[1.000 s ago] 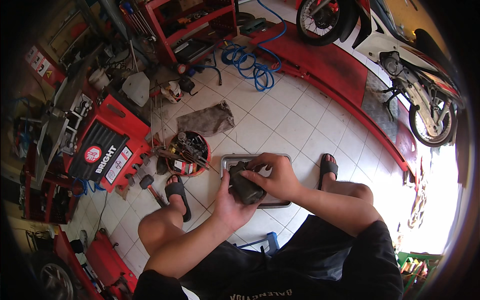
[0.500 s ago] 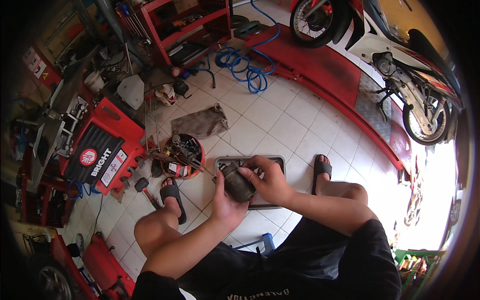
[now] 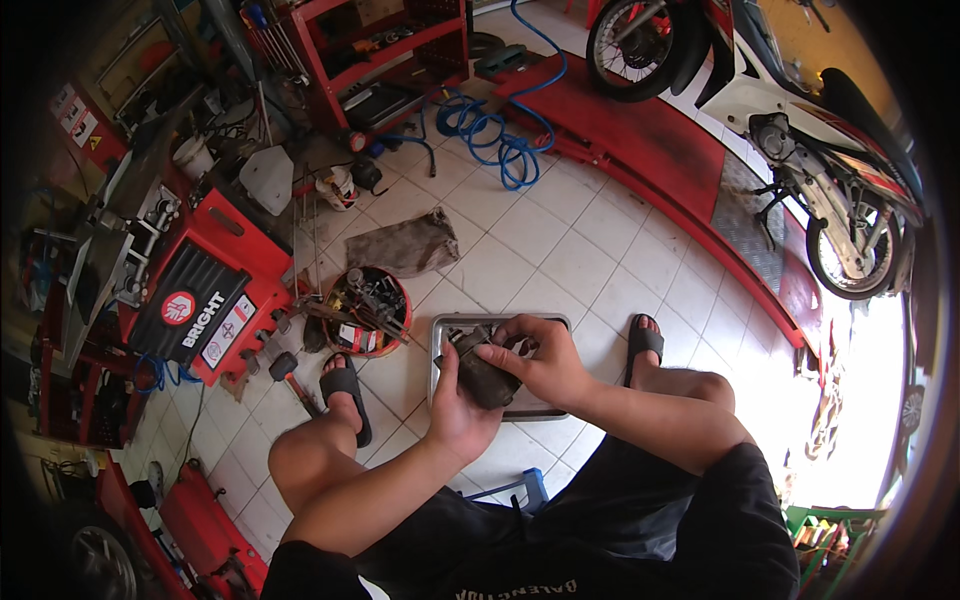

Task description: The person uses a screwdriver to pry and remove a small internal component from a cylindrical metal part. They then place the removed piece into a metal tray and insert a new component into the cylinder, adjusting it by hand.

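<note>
Both my hands hold a dark, greasy, rounded metal part (image 3: 487,386) whose exact kind I cannot make out. My left hand (image 3: 464,418) cups it from the left and below, thumb up along its side. From the right, my right hand (image 3: 553,368) grips its upper end, with the thumb lying on top and the fingers curled over the far side. Beneath the hands a metal tray (image 3: 500,318) rests on the tiles; most of its inside is hidden by my hands and the part.
Left of the tray stands a red tub (image 3: 376,352) full of tools and parts. A mallet (image 3: 284,367) lies beside my left sandal, and a dirty cloth (image 3: 403,243) farther off. Blue hose (image 3: 490,140) coils near a red lift ramp (image 3: 640,135) bearing a motorcycle (image 3: 775,135).
The dark metal part has turned and tilted slightly, its lower end shifting a little to the right. My right hand's fingers have shifted at its upper end; both hands keep hold.
</note>
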{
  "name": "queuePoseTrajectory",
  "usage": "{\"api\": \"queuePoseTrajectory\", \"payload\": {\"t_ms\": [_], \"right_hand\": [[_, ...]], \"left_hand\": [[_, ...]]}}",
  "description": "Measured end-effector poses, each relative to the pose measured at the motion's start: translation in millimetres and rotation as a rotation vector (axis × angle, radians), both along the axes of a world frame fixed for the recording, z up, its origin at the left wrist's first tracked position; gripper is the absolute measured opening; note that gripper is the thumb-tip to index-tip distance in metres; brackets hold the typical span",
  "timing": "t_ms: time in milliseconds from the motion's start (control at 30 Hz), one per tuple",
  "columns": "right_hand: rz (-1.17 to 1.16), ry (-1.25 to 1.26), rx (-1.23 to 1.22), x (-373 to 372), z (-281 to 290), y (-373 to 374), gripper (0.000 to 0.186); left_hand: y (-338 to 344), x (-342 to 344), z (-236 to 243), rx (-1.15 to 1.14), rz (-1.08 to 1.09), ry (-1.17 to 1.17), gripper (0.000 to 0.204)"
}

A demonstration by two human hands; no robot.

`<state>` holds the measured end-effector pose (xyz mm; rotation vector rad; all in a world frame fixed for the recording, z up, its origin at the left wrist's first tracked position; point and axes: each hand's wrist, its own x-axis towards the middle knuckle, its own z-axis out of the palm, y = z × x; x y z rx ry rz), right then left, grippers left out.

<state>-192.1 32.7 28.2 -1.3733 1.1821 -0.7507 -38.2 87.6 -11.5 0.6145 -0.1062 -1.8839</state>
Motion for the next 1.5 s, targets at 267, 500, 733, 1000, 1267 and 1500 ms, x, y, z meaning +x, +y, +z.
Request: {"api": "queuePoseTrajectory", "payload": {"t_ms": [267,500,733,1000,1267,1500], "right_hand": [[-0.036,0.004,-0.198,-0.3,-6.1,-0.4,0.036],[-0.048,0.092,-0.652,-0.7,2.5,-12.5,0.029],[-0.034,0.082,-0.654,3.6,1.8,-6.9,0.025],[0.019,0.111,-0.641,3.8,8.4,-4.5,0.025],[-0.008,0.101,-0.418,6.9,3.8,-0.9,0.02],[-0.073,0.126,-0.476,4.8,2.0,2.4,0.016]], "left_hand": [[-1.1,0.9,6.2,-0.06,0.003,-0.022,0.063],[-0.8,5.8,5.5,-0.087,-0.004,0.015,0.062],[-0.1,6.7,8.4,-0.087,-0.013,0.019,0.058],[-1.1,6.5,-2.9,-0.07,0.011,-0.041,0.057],[-3.3,6.1,0.8,-0.14,0.024,-0.113,0.06],[-5.2,1.8,-1.9,-0.075,-0.035,-0.074,0.06]]}}
